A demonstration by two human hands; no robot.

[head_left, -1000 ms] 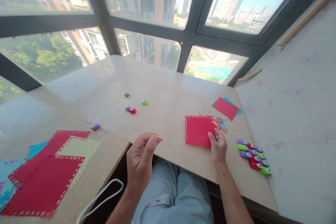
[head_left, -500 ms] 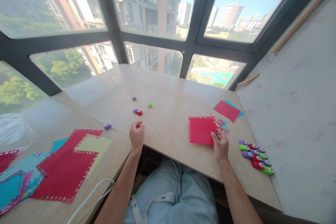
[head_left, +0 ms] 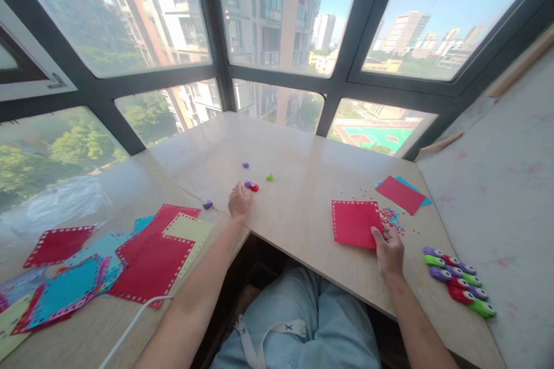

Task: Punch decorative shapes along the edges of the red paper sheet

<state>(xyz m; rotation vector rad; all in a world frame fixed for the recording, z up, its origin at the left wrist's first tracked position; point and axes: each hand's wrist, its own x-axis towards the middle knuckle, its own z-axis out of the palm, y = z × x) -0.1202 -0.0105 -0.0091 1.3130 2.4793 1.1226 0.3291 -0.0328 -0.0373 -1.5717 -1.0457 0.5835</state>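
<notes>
Card [head_left: 355, 223], red, hole-edged along top and left, is lying at the tabletop's [head_left: 298, 184] right side beside confetti [head_left: 393, 218], its near right corner being clamped between thumb and fingers of the right hand [head_left: 389, 249]. Left hand [head_left: 239, 200], well apart from the right, is curling close by a purple punch [head_left: 247, 183] and a red punch [head_left: 254, 188], contact or grip being impossible to tell.

One head-worn view — facing forward, down over the table [head_left: 298, 196] toward windows [head_left: 277, 17].

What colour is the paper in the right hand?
The paper is red; the head view shows it best.
</notes>
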